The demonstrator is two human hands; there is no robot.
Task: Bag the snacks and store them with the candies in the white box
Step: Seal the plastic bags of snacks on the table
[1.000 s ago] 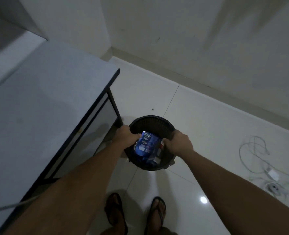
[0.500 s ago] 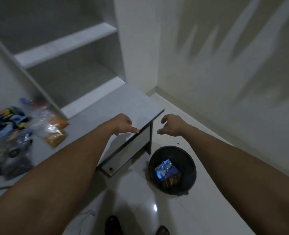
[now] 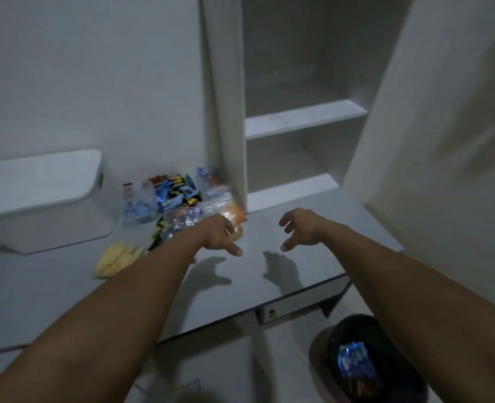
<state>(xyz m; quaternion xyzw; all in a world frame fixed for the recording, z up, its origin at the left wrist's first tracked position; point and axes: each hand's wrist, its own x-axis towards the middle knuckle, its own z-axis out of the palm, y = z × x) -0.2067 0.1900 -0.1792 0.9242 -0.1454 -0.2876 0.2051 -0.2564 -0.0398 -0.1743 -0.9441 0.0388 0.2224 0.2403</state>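
A white lidded box (image 3: 41, 196) stands on the grey desk (image 3: 313, 251) at the far left. Beside it lies a heap of colourful candies and snack packets (image 3: 176, 196), with clear bags among them and an orange snack bag (image 3: 234, 213) at its right edge. A pale yellow snack pack (image 3: 118, 258) lies nearer to me. My left hand (image 3: 220, 237) hovers over the desk just in front of the heap, fingers apart, holding nothing. My right hand (image 3: 300, 228) hovers to its right over bare desk, fingers spread and curled, holding nothing.
White wall shelves (image 3: 304, 119) rise behind the desk's right end. On the floor at the lower right stands a black bin (image 3: 368, 359) with a blue wrapper (image 3: 353, 359) inside. A drawer front with a keyhole (image 3: 271, 311) sits under the desk edge.
My hands have let go of the black bin on the floor and risen over the desk. My view has swung left and up, bringing the white box and snack heap into sight.
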